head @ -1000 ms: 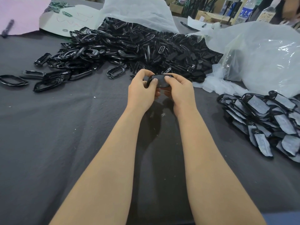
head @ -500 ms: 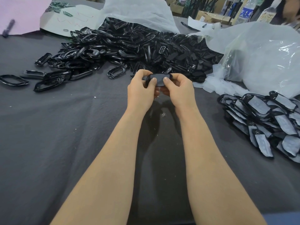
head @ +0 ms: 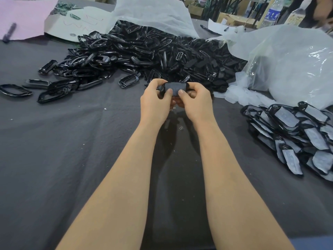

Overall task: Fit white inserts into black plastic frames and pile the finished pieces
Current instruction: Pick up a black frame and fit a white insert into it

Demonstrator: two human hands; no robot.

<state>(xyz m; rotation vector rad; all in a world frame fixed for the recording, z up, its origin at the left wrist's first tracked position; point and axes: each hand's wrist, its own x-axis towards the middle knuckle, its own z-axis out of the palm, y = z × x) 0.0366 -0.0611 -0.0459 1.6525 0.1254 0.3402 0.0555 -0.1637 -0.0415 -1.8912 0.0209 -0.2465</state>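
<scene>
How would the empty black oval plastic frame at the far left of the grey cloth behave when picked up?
The black oval plastic frame is a thin open ring, so probably light. It holds its oval shape, so likely stiff rather than floppy. Its glossy surface may be slightly slippery; flat on the grey cloth, it should not roll.
</scene>
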